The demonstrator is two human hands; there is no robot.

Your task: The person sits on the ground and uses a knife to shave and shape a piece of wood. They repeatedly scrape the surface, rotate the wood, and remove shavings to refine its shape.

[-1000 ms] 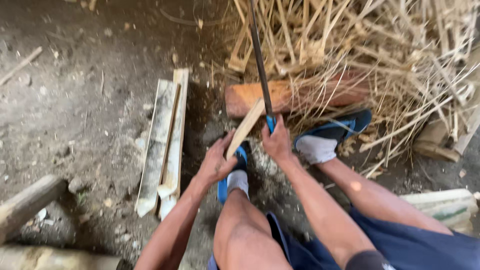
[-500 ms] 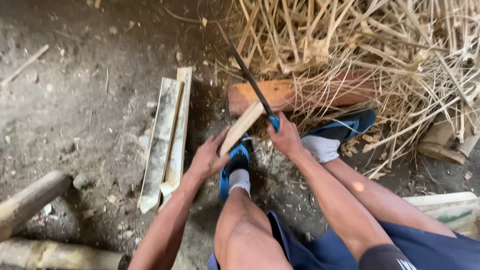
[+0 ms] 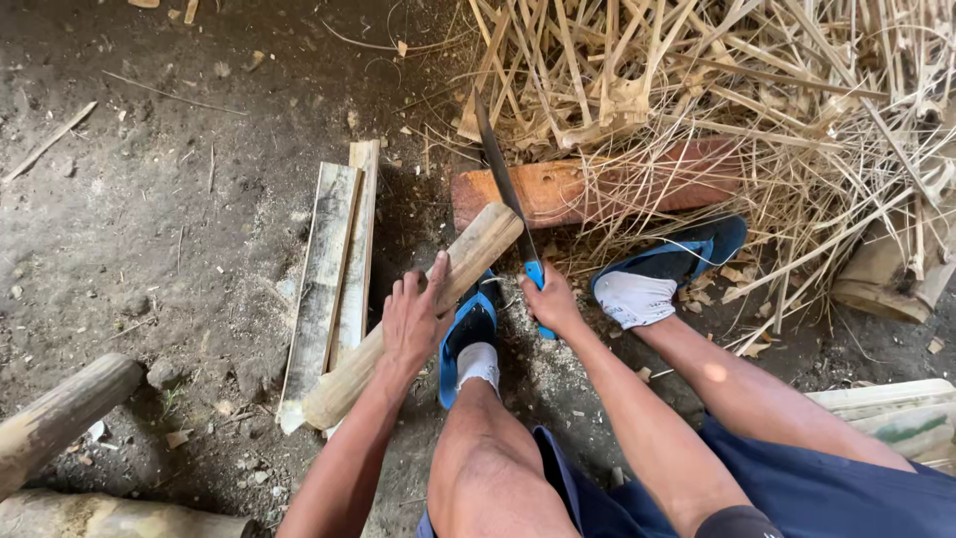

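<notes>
1. The left hand point(image 3: 416, 321) lies on a round pole point(image 3: 408, 319), fingers spread over its top and pressing it down; the palm side is hidden, so how far the grip closes cannot be told.
2. The pole slants from the ground at lower left up to its cut end beside the blade.
3. The right hand point(image 3: 551, 302) is closed around the blue handle of a knife point(image 3: 503, 184).
4. The dark blade points up and away, its edge just beside the pole's upper end.
5. Between the hands sits a foot in a white sock and blue sandal point(image 3: 468, 339); the other sandal point(image 3: 665, 267) rests to the right.
6. Behind the blade lies a reddish log point(image 3: 597, 184), partly covered by a heap of pale strips point(image 3: 737, 90).
7. Left of the pole, flat split slats point(image 3: 334, 269) lie side by side on the dirt floor point(image 3: 149, 179).
8. Thicker poles point(image 3: 60, 418) lie at lower left.
</notes>
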